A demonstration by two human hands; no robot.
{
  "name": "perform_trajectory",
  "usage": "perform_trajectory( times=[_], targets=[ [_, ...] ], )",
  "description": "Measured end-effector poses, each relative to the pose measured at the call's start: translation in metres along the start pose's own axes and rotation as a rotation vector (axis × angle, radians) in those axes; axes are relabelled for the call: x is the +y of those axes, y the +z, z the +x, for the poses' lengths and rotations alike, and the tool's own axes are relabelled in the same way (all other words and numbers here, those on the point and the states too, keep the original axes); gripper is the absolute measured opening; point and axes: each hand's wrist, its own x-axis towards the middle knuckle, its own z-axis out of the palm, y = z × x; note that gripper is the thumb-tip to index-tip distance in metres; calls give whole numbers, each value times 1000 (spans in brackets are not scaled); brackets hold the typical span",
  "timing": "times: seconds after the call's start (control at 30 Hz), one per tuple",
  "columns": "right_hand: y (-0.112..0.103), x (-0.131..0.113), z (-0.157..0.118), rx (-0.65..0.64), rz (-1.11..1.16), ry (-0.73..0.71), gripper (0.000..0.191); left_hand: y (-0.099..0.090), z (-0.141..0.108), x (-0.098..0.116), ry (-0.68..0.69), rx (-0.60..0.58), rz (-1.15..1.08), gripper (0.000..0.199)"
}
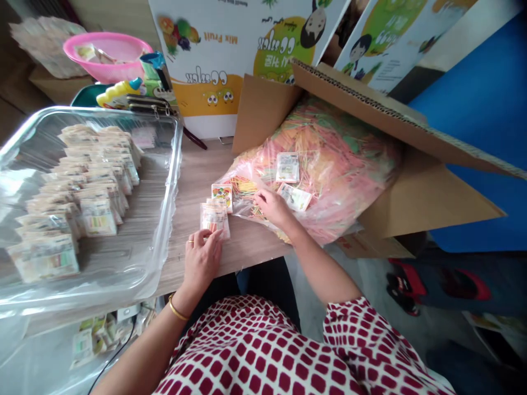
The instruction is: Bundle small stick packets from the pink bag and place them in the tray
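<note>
My left hand (pixel 203 257) is at the table's front edge, its fingers pinched on the lower end of a small clear packet (pixel 213 215) with coloured sticks showing inside. Partly beneath that packet lies another with a printed fruit picture (pixel 222 193). My right hand (pixel 272 207) is over the mouth of a large clear plastic bag (pixel 329 164) full of thin pink, yellow and green sticks. Its fingers are closed together, and what they hold is too small to make out. Two more packets, one upper (pixel 287 167) and one lower (pixel 295 197), rest on the bag.
At left, a clear plastic tray (pixel 175 164) holds rows of filled packets (pixel 96 211). Behind it are a pink basket (pixel 109 39) and a yellow bottle (pixel 117 93). An open cardboard box (pixel 420 192) surrounds the bag at right; printed cartons (pixel 206 104) stand behind.
</note>
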Motion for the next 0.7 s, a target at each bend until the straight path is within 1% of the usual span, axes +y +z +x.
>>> perform_trajectory(
  times=[0.03, 0.1, 0.17, 0.23, 0.33, 0.43, 0.47, 0.57, 0.63, 0.7],
  targets=[
    [-6, 6, -5, -34, -32, -10, 20, -1, -1, 0, 8, -1, 14, 31],
    [-9, 11, -18, -112, -108, -130, 20, -3, -1, 1, 21, -4, 38, 32],
    [1, 7, -36, -203, -221, -281, 21, -4, -2, 3, 29, -5, 57, 33],
    [15, -1, -53, -278, -360, -367, 21, -4, -1, 5, 25, -7, 71, 33],
    [29, -9, -64, -311, -493, -366, 23, -5, -1, 7, 16, -15, 89, 33],
    [28, -11, -62, -353, -477, -337, 20, -7, -2, 7, 7, -16, 110, 33],
    [25, -10, -60, -344, -463, -332, 19, -7, -3, 7, 2, -13, 120, 32],
    [17, -5, -60, -242, -478, -288, 17, -7, -2, 11, 0, 28, 128, 30],
    [13, -3, -63, -245, -502, -288, 15, -4, 2, 17, 70, 63, 71, 33],
    [11, -3, -66, -299, -471, -310, 16, 1, 9, 28, 195, 42, -15, 43]
  ],
)
